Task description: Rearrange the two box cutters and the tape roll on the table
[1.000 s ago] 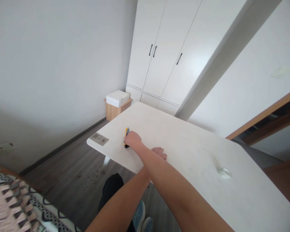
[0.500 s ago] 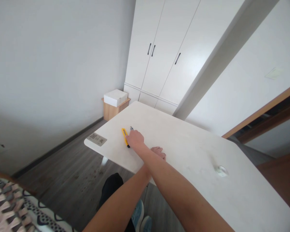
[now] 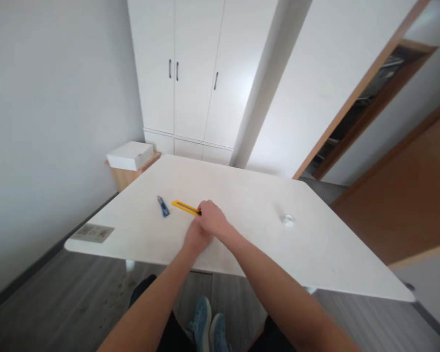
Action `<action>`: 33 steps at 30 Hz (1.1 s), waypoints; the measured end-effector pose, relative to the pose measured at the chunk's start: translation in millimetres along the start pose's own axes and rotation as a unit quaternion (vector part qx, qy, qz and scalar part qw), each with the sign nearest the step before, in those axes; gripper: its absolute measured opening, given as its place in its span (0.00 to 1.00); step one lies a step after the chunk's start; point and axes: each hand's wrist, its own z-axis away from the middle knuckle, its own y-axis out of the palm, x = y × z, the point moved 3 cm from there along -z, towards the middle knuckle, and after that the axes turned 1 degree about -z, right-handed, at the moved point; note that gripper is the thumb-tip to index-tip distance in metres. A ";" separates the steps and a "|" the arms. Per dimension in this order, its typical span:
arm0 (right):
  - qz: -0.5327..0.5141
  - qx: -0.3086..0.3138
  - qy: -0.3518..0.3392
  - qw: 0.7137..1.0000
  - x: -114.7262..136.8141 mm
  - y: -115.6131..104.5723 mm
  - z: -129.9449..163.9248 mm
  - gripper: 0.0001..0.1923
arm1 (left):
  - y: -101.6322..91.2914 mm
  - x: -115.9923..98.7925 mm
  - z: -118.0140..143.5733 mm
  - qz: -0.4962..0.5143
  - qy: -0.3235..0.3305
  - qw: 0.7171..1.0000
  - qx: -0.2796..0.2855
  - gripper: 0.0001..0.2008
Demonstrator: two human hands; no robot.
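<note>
A yellow utility knife (image 3: 185, 207) with a black end points to the left above the white table, its right end in the closed fingers of my right hand (image 3: 213, 218). My left hand (image 3: 198, 237) is just below and partly behind the right one, and its fingers are hidden. Left of the yellow knife, a blue utility knife (image 3: 163, 207) lies on the tabletop, apart from both hands.
The white table (image 3: 241, 195) spreads out in front of me, with a sticker (image 3: 92, 233) at its left corner. A clear roll of tape (image 3: 288, 220) rests on the right. Behind stand a white box (image 3: 131, 155) on a wooden cabinet and a white wardrobe (image 3: 194, 73).
My right hand has taken the yellow utility knife away from beside the blue one, which now lies in full view. My hands have come together, and the view has swung to the right.
</note>
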 end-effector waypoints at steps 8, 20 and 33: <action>0.016 -0.019 0.148 0.989 -293.1 -52.7 129.3 0.09 | -3.0 0.1 -0.2 -0.109 0.016 0.994 -0.029 0.19; -0.024 -0.029 0.168 0.985 -374.7 -49.4 148.3 0.15 | -6.9 0.1 2.4 -0.136 0.038 0.990 -0.028 0.22; 0.000 0.004 0.105 0.995 -254.9 -46.9 108.4 0.10 | -6.7 -6.1 1.4 -0.133 0.026 0.990 -0.034 0.18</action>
